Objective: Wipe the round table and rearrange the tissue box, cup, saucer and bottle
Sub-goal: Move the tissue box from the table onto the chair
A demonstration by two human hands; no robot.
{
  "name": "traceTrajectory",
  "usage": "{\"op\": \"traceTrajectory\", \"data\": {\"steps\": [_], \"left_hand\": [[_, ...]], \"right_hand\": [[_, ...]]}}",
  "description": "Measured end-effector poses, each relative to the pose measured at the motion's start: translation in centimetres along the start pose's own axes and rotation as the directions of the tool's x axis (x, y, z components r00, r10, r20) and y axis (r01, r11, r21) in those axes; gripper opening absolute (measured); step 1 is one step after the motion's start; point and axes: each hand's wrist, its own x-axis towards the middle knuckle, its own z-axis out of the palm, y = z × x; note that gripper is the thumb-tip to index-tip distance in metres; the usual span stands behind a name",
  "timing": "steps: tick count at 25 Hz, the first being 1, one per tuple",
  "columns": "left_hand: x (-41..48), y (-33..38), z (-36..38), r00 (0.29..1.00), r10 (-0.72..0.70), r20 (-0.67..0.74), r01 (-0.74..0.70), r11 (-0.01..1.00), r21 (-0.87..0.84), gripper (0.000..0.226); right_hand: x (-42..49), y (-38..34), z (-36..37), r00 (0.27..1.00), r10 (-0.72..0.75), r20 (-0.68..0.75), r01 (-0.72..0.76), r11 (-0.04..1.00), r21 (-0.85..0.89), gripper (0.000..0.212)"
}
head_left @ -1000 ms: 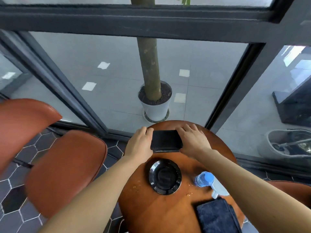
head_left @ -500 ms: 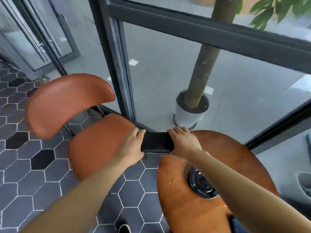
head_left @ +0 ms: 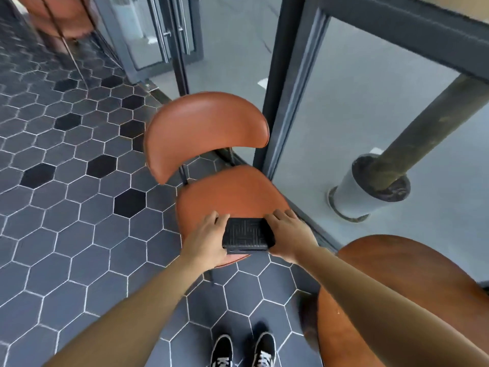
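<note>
The black woven tissue box (head_left: 246, 235) is held between both hands over the front edge of an orange chair seat (head_left: 227, 197). My left hand (head_left: 207, 241) grips its left end and my right hand (head_left: 287, 235) grips its right end. Whether the box rests on the seat or hovers just above it is unclear. The round wooden table (head_left: 412, 263) shows only as a curved edge at the lower right, partly behind my right forearm. Cup, saucer and bottle are out of view.
The orange chair's backrest (head_left: 203, 131) rises behind the seat. A dark window frame (head_left: 285, 88) and glass stand to the right, with a white plant pot (head_left: 367, 193) outside. Grey hexagon floor tiles (head_left: 79, 221) spread left. My black shoes (head_left: 243, 349) are below.
Both hands have carried the tissue box left, off the table and over to the chair seat. The view has swung left, so the saucer, bottle and cloth have left the frame.
</note>
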Motion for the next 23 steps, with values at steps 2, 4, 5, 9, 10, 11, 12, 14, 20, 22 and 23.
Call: {"op": "traceTrajectory", "data": {"steps": [2,4,5,9,10,11,12,14,20,22,23], "left_hand": [[0.9,-2.2,0.5,0.998,-0.061,0.003,0.061,0.998,0.004,0.080],[2.3,-3.9,1.0,0.992,-0.128,0.008,0.128,0.992,-0.002,0.080],[3.1,-4.7,1.2,0.989,-0.146,0.010,0.146,0.989,-0.002,0.081],[6.3,-7.2,2.8,0.975,-0.223,0.003,0.223,0.975,-0.006,0.077],[7.2,-7.7,3.4,0.972,-0.235,0.002,0.235,0.972,-0.007,0.076],[8.2,-8.4,3.9,0.969,-0.248,-0.005,0.248,0.969,-0.004,0.076],[9.1,-9.0,4.5,0.965,-0.261,-0.009,0.262,0.965,0.004,0.075],[10.8,-9.8,5.5,0.960,-0.280,-0.007,0.280,0.960,0.003,0.073],[17.1,-12.6,9.5,0.970,-0.243,0.016,0.244,0.969,-0.038,0.069],[18.3,-12.9,10.7,0.971,-0.238,0.024,0.239,0.970,-0.051,0.068],[18.6,-12.9,11.2,0.972,-0.235,0.031,0.236,0.970,-0.059,0.067]], "right_hand": [[3.1,-1.0,0.4,0.999,-0.052,0.015,0.052,0.999,0.004,0.068],[6.0,-1.5,1.1,0.996,-0.089,0.019,0.089,0.996,0.010,0.066],[7.2,-1.7,1.7,0.995,-0.102,0.015,0.101,0.995,0.020,0.065],[12.9,-1.5,4.0,0.985,-0.171,0.034,0.169,0.984,0.053,0.064],[14.4,-1.4,4.7,0.983,-0.179,0.031,0.177,0.982,0.064,0.062],[15.9,-1.3,5.2,0.982,-0.185,0.028,0.183,0.981,0.071,0.061],[17.3,-1.2,5.7,0.981,-0.190,0.028,0.188,0.980,0.068,0.060],[19.5,-1.0,6.6,0.982,-0.185,0.027,0.183,0.981,0.060,0.057],[25.5,0.7,9.7,0.991,-0.128,0.031,0.127,0.991,0.033,0.052],[26.4,1.4,10.8,0.993,-0.105,0.050,0.103,0.994,0.027,0.055],[26.7,1.7,11.2,0.994,-0.095,0.058,0.094,0.995,0.025,0.058]]}}
